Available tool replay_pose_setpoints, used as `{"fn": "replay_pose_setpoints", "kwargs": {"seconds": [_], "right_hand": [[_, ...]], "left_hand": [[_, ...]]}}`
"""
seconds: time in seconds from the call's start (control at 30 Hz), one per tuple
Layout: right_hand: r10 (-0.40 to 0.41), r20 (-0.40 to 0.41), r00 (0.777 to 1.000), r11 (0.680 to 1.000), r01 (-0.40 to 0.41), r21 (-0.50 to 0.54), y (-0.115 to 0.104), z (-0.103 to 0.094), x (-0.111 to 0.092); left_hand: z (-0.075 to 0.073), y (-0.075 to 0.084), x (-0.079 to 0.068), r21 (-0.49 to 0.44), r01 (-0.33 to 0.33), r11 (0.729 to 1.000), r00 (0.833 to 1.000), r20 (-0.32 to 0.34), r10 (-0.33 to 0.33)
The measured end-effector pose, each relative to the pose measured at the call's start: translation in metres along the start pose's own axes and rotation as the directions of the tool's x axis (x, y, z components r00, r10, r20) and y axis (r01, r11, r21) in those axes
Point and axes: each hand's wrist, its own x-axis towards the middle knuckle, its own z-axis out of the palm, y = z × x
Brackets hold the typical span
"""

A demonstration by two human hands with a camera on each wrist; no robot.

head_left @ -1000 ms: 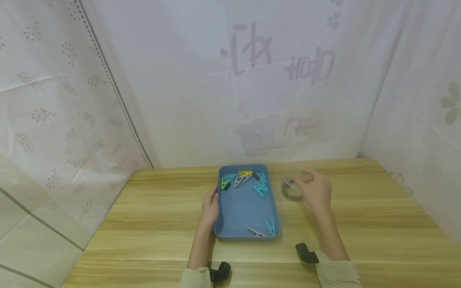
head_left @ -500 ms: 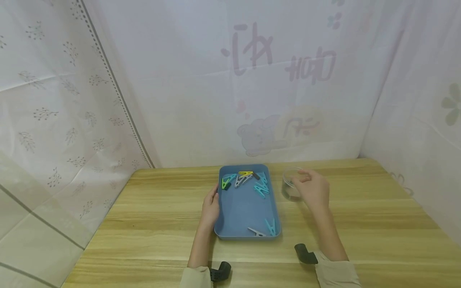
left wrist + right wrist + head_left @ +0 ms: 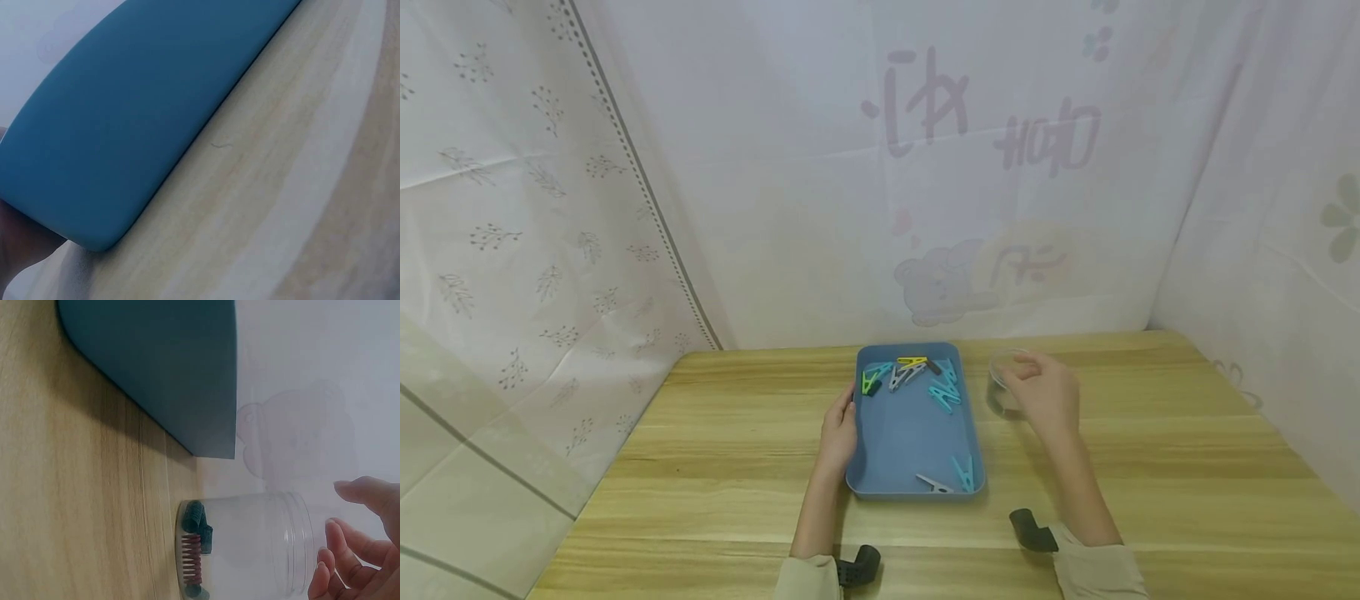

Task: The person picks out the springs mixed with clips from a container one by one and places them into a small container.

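Jar (image 3: pixel 247 544) stands near the right hand (image 3: pixel 1047 393), thumb (image 3: pixel 362 491) and finger (image 3: pixel 356 544) parted.

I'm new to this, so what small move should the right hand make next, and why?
The right hand should probably shift from the jar to the tray: it is open, with nothing visible in its grasp, coils lie in the jar, and clips in the tray.

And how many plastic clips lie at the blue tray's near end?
2 visible at the near end of the blue tray: a grey plastic clip and, to its right, a turquoise plastic clip.
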Motion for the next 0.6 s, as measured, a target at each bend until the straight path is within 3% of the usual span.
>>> {"fn": "replay_pose_setpoints", "kwargs": {"seconds": [0.6], "right_hand": [[-0.038, 0.035, 0.999, 0.999, 0.038, -0.015, -0.009, 0.011, -0.003]], "left_hand": [[0.0, -0.001, 0.002, 0.001, 0.01, 1.0, 1.0, -0.002, -0.01]]}}
